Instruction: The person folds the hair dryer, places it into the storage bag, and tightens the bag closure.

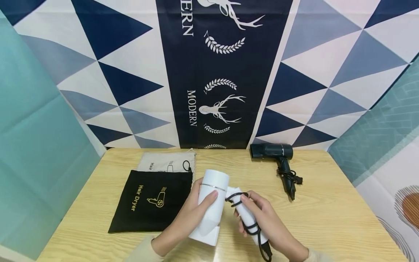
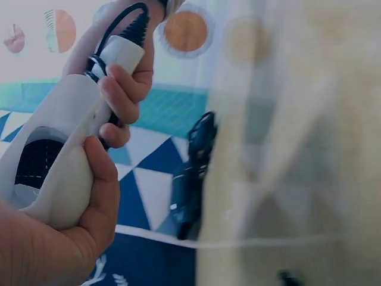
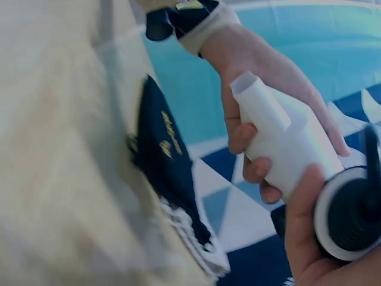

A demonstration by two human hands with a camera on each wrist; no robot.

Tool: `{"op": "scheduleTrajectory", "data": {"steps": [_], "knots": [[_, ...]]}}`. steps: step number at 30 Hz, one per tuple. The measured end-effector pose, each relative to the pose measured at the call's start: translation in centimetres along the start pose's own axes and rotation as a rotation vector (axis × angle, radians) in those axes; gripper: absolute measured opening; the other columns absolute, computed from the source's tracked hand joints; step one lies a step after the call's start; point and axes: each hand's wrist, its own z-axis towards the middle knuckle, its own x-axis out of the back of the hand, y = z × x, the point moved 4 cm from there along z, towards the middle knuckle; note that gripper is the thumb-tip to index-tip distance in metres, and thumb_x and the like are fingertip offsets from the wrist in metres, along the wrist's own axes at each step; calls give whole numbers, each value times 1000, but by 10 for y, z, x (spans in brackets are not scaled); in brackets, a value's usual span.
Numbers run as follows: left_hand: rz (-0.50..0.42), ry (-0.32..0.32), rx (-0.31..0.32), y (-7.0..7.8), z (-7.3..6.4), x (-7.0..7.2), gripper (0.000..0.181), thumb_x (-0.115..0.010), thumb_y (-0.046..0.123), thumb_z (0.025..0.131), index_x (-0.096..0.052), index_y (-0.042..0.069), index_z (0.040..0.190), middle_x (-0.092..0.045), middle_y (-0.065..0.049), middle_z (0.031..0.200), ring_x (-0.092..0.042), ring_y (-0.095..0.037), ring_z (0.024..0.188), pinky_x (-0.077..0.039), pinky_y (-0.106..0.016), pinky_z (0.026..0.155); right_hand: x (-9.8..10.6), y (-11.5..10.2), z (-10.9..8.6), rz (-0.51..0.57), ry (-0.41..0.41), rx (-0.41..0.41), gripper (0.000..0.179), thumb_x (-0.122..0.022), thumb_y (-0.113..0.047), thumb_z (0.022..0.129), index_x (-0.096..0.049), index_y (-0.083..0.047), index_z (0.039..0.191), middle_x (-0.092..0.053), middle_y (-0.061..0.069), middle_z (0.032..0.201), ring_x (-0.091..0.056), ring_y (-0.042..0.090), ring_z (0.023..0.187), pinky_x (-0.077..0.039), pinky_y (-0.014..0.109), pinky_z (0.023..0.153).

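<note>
A white hair dryer (image 1: pixel 214 211) is held over the front of the table by both hands. My left hand (image 1: pixel 191 216) grips its barrel, thumb along the top side. My right hand (image 1: pixel 270 222) is wrapped round the handle (image 1: pixel 246 214), where a black cord (image 1: pixel 264 247) is wound and its end hangs down. In the left wrist view the barrel's dark round opening (image 2: pixel 38 161) faces the camera. The right wrist view shows the flat white nozzle (image 3: pixel 262 104) beside the left hand (image 3: pixel 262 65), with the cord's ribbed black sleeve (image 3: pixel 351 214) close to the camera.
A black drawstring pouch (image 1: pixel 148 202) printed "Hair Dryer" lies left of my left hand, overlapping a light grey pouch (image 1: pixel 163 160) behind it. At the back right lies a black hair dryer (image 1: pixel 273 151) with its cord bundled. Patterned cloth (image 1: pixel 131 72) rises behind the wooden table (image 1: pixel 320 203).
</note>
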Motion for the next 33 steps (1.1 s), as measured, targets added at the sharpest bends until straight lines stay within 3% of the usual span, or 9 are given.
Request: {"op": "scheduleTrajectory", "data": {"steps": [3,7,17,33], "knots": [[-31,-18,31,-9,-9,-1,56,-55,39,102,-30,23,149,-54,-15,115,-64,-25,82,-57,-44,61,-5,9,-8,33,-12,-24,43,-45,-40,106,-44,3,112,-64,13,87,-62,17,57,-52,30,49],[-64,-28,23,-13,-14,-2,53,-54,37,103,-30,23,148,-55,-15,112,-65,-26,82,-57,-45,61,-10,14,-10,62,26,-15,41,-45,-39,106,-43,2,110,-61,11,80,-59,16,54,-48,27,46],[-29,56,-20,-11,-13,0,54,-51,34,105,-30,13,149,-54,-15,110,-60,-24,87,-54,-39,72,-18,13,-5,115,77,1,45,-45,-43,106,-42,2,107,-58,10,80,-58,18,56,-47,27,46],[-51,55,3,-9,-9,4,53,-48,36,105,-29,11,148,-53,-17,112,-60,-24,90,-53,-41,75,-21,9,-1,149,98,2,43,-46,-42,105,-42,1,104,-58,10,80,-58,17,55,-46,27,45]]}}
